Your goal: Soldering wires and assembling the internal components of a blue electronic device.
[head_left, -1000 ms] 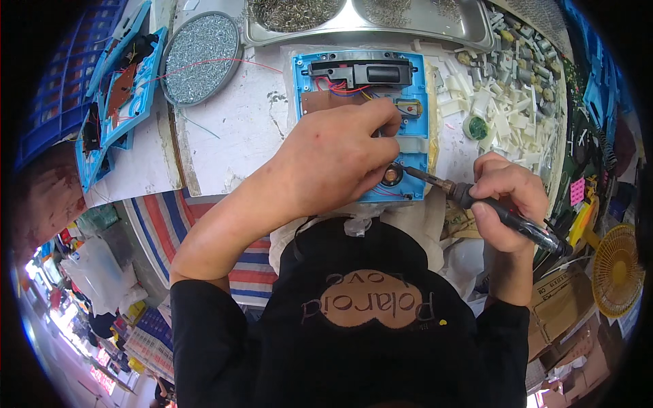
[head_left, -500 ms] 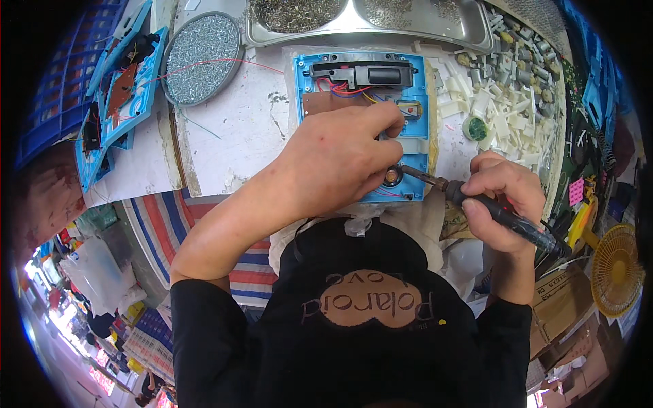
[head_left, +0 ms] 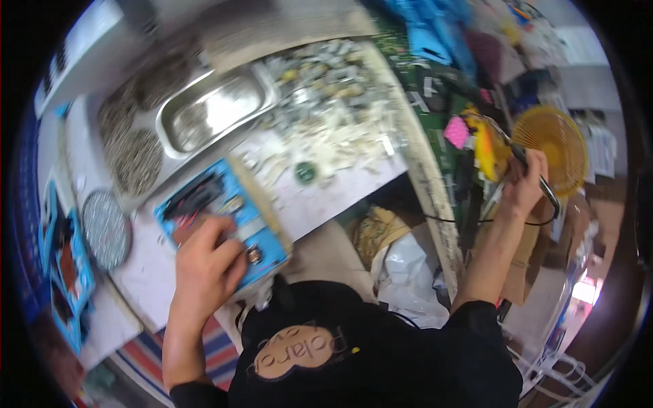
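My right hand [head_left: 527, 182] is stretched far out to the right, its fingers closed round the black handle of a soldering iron [head_left: 518, 154]. The iron's cord loops back toward the workbench. At the left, my left hand [head_left: 207, 264] rests over an open blue plastic housing [head_left: 270, 253], fingers curled inward. Whatever those fingertips pinch is hidden under them. Inside the housing sit a black part [head_left: 194, 197], red wires and a small round copper-coloured part [head_left: 254, 255] beside my fingers. Motion blurs the picture.
Behind the housing stands a metal tray [head_left: 163, 129]; a round dish of small metal pieces [head_left: 107, 230] lies left. White plastic parts [head_left: 333, 136] and a green roll [head_left: 305, 173] cover the bench's right part. A yellow fan [head_left: 561, 146], yellow object [head_left: 484, 153] and pink pad [head_left: 456, 132] are by my right hand.
My right hand has carried the soldering iron from the housing far out to the right. The view has swung right, shifting the bench leftward. My left hand has stayed at the housing.
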{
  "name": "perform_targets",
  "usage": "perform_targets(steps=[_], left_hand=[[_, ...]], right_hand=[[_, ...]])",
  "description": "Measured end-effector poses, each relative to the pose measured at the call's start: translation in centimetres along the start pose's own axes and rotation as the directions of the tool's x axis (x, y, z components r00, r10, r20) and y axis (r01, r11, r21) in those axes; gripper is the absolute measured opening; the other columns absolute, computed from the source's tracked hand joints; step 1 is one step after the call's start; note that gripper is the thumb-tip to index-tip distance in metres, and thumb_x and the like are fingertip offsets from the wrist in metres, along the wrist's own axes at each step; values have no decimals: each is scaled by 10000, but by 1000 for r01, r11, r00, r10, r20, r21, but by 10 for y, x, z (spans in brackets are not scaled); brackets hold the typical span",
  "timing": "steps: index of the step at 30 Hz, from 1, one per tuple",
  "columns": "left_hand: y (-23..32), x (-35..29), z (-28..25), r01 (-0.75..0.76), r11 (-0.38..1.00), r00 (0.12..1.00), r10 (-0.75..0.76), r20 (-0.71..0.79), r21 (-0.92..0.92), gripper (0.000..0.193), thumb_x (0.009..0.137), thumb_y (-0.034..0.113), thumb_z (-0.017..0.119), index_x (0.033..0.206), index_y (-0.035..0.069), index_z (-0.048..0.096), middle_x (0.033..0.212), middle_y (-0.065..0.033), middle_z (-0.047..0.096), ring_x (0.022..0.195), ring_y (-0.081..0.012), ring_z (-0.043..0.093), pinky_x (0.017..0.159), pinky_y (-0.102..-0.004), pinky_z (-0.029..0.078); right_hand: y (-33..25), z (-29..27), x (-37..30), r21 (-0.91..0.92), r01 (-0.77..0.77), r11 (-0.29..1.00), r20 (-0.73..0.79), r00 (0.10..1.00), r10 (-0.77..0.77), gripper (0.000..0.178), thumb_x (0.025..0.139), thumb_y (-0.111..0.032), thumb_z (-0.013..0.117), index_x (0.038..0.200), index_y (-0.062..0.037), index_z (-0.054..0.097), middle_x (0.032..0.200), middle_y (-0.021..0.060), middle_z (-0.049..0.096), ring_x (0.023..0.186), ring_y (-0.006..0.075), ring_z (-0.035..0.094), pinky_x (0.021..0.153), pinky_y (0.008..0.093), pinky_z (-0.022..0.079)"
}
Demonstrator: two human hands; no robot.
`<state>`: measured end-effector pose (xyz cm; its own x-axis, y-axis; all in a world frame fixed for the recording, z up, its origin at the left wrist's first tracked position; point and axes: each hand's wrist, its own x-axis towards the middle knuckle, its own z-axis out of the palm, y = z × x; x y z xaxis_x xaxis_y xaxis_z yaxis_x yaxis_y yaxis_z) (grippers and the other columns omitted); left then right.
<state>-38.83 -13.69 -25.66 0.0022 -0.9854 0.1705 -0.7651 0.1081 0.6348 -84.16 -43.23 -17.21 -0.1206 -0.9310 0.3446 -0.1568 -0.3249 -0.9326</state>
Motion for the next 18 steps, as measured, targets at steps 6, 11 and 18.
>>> perform_targets(steps=[6,11,18], left_hand=[[3,2,1,-29,999,999,29,-13,30,198,699,23,772,869,56,675,1020,-111,641,805,-273,648,679,-384,528],[-9,-11,1,-103,991,994,105,-24,80,211,717,62,783,909,65,693,1014,-124,648,868,-311,662,715,-403,545],[-13,-39,-14,43,992,975,-68,-212,-118,262,786,8,733,1043,52,709,1151,-136,635,955,-302,682,769,-384,570]], right_hand=[[18,23,30,-123,94,988,-204,972,-118,58,906,-88,677,877,-40,663,824,4,603,713,79,542,638,217,433],[77,70,77,-241,-16,971,-31,999,9,144,877,-212,771,902,-85,707,734,-42,566,622,65,485,573,237,375],[84,64,3,430,-560,708,375,824,424,415,1015,-231,631,1323,28,529,1003,89,617,795,159,585,767,303,537]])
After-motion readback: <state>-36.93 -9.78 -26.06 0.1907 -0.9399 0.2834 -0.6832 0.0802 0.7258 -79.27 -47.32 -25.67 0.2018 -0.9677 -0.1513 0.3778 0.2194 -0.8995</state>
